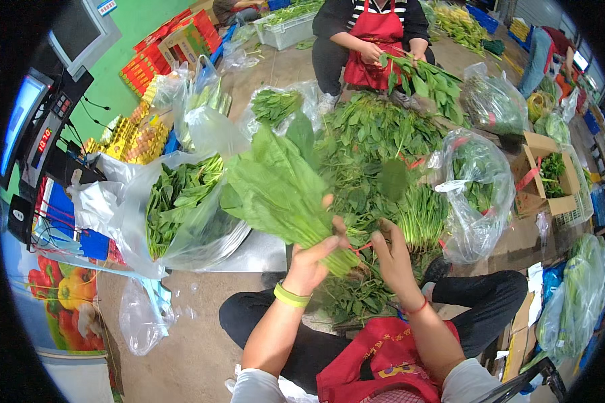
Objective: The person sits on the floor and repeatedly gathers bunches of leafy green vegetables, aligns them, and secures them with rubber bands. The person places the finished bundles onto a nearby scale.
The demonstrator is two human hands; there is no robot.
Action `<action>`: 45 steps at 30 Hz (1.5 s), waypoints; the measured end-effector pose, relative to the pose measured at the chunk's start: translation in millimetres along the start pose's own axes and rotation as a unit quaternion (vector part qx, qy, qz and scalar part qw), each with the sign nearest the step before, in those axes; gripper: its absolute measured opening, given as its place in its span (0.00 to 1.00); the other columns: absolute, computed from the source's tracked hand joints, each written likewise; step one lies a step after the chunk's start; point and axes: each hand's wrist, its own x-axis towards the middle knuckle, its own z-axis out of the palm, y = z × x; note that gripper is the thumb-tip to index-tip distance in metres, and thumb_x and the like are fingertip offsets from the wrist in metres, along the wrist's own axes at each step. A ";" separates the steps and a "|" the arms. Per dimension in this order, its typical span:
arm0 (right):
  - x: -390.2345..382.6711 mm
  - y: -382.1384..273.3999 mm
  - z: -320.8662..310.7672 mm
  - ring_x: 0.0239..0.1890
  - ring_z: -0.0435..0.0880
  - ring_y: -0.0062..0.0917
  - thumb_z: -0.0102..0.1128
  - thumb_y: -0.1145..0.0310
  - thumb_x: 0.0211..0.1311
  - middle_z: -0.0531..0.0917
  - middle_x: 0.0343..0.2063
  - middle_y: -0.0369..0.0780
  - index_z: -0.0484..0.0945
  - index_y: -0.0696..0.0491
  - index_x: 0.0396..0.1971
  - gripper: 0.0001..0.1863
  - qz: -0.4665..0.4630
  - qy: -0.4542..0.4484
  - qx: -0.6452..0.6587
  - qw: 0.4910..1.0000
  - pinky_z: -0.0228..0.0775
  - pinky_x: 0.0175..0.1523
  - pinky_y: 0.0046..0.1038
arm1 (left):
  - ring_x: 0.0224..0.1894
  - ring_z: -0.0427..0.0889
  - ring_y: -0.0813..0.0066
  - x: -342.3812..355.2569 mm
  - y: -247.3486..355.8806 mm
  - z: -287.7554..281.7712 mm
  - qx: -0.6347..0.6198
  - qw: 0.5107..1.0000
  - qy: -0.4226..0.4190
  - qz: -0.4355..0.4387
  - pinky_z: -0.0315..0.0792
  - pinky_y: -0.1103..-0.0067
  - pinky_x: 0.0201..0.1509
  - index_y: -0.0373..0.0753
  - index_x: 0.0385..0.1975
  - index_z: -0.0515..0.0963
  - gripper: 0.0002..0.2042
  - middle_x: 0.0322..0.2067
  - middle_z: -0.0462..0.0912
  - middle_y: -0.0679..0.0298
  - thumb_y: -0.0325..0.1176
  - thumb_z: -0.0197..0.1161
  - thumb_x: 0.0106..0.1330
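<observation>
While clamped in both hands (pixel 349 258), leafy bunch (pixel 282 191) aslant, stems lower right, leaves upper left.

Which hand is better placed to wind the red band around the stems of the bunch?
Probably the right hand: it pinches the red band beside the stems, while the left hand is occupied gripping the bunch of leafy greens.

The stems of the leafy bunch (pixel 282 191) are hidden inside the left hand (pixel 314 258). What the right hand (pixel 391 252) pinches at the red band (pixel 361 247) is too small to tell. The far person in a red apron (pixel 376 33) is cut off at the top edge. The scale's display (pixel 44 140), far left, is blurred.
</observation>
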 end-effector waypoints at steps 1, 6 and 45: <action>-9.0 -6.1 10.9 0.69 0.69 0.37 0.70 0.54 0.63 0.69 0.65 0.50 0.54 0.59 0.73 0.47 -0.059 -0.011 0.011 0.998 0.59 0.73 0.38 | 0.49 0.77 0.69 1.9 7.2 13.8 0.035 0.998 0.050 0.005 0.71 0.72 0.60 0.45 0.74 0.58 0.37 0.48 0.77 0.66 0.28 0.68 0.66; -38.3 0.3 43.1 0.60 0.74 0.54 0.70 0.72 0.56 0.73 0.59 0.56 0.57 0.60 0.69 0.42 -0.237 0.072 -0.324 0.913 0.69 0.63 0.40 | 0.51 0.75 0.75 -0.4 -45.2 11.3 0.140 0.977 0.159 -0.027 0.70 0.78 0.59 0.35 0.61 0.67 0.25 0.49 0.75 0.65 0.24 0.68 0.66; -45.4 -25.6 -0.6 0.45 0.79 0.21 0.65 0.68 0.70 0.79 0.46 0.39 0.73 0.58 0.50 0.16 -0.092 0.101 -0.034 0.990 0.73 0.52 0.27 | 0.63 0.76 0.58 1.5 -28.4 14.6 -0.070 0.994 0.014 -0.088 0.67 0.61 0.71 0.38 0.70 0.62 0.39 0.60 0.75 0.56 0.16 0.63 0.53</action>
